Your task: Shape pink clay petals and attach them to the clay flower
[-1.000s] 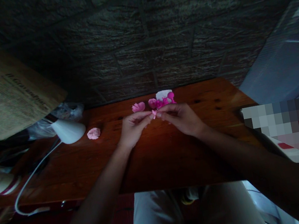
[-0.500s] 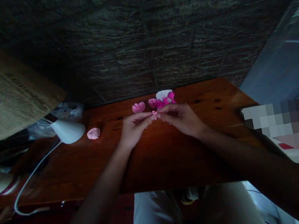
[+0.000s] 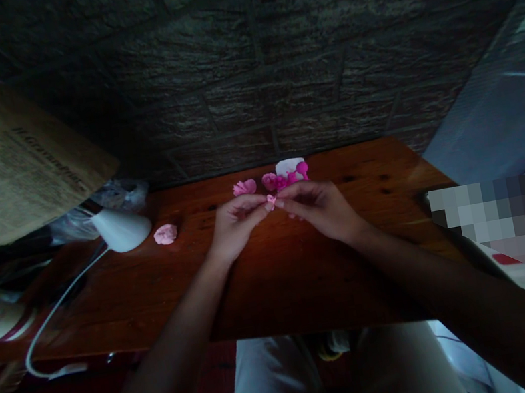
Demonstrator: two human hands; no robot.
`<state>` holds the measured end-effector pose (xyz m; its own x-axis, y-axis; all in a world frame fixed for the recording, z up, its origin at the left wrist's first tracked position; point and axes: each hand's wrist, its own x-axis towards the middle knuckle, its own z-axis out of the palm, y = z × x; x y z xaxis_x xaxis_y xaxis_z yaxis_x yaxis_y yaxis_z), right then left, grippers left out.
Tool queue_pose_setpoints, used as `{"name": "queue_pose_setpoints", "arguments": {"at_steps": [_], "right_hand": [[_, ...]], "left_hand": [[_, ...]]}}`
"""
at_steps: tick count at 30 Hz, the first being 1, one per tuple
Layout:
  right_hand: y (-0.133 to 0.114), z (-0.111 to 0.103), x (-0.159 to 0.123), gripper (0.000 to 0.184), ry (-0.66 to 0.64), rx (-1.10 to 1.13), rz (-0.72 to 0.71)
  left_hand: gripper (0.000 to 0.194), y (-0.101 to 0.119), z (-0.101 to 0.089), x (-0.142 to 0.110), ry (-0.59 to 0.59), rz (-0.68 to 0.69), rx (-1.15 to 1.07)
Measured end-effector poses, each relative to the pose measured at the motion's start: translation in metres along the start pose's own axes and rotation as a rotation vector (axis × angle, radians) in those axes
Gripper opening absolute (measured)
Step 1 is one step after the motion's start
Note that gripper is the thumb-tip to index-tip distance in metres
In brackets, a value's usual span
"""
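Between my two hands is a small piece of pink clay-like material (image 3: 271,201), pinched from both sides. My left hand (image 3: 240,224) grips it between thumb and forefinger. From the other side my right hand (image 3: 318,210) pinches it the same way, with its other fingers curled. Just beyond the fingers lie a pink flower-shaped piece (image 3: 245,187), a rounded pink piece (image 3: 269,182) and darker pink pieces (image 3: 302,169) in front of a white block-like thing (image 3: 289,165). A pale pink lump (image 3: 165,234) rests off to the left.
The wooden table (image 3: 158,296) stands against a dark brick wall (image 3: 232,80). At the left is a lamp with a white base (image 3: 123,229), a newsprint shade (image 3: 6,153) and a white cable (image 3: 52,304). A plastic bag (image 3: 122,194) lies behind it.
Both hands stay in nearly the same place, with the fingers on the pink piece shifting slightly. The whole view has moved a little.
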<state>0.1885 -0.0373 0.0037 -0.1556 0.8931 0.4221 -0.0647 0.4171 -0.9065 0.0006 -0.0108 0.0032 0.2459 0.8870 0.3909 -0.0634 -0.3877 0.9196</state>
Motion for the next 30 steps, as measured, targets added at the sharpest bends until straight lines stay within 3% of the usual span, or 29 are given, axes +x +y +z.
{"name": "queue_pose_setpoints", "arguments": {"at_steps": [13,30], "right_hand": [[-0.0021,-0.0009,-0.0002,0.021,-0.074,0.118,0.055],[-0.0031,-0.0041,0.0001,0.023,-0.142,0.08,0.032]], "left_hand": [[0.027,0.0034,-0.0029,0.0002,-0.009,0.054,0.042],[0.027,0.0053,-0.0067,0.0006,-0.093,0.088,0.102]]}}
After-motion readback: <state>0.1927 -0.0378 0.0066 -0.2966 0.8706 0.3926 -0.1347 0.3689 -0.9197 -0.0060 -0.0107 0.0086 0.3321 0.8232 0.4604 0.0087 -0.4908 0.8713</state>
